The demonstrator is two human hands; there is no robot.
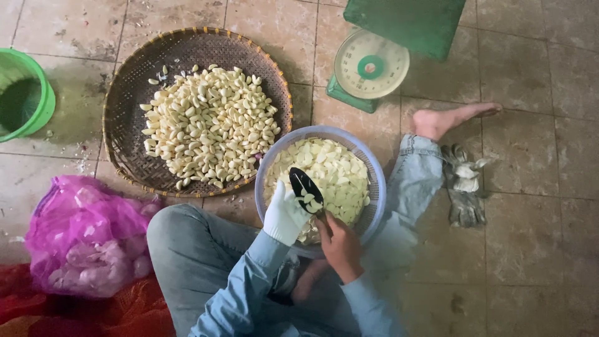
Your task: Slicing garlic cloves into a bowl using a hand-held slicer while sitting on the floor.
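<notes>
My left hand, in a white glove, grips a peeled garlic clove over the near rim of a pale blue plastic basket filled with cut garlic. My bare right hand holds the handle of a small knife whose dark blade points up over the glove and the basket. A round woven bamboo tray beyond holds a large heap of whole peeled cloves. I sit on the tiled floor in blue jeans, legs bent around the basket.
A green bucket stands far left. A green dial scale sits behind the basket. My bare foot reaches right, with grey gloves beside it. A pink mesh sack lies on red netting at near left.
</notes>
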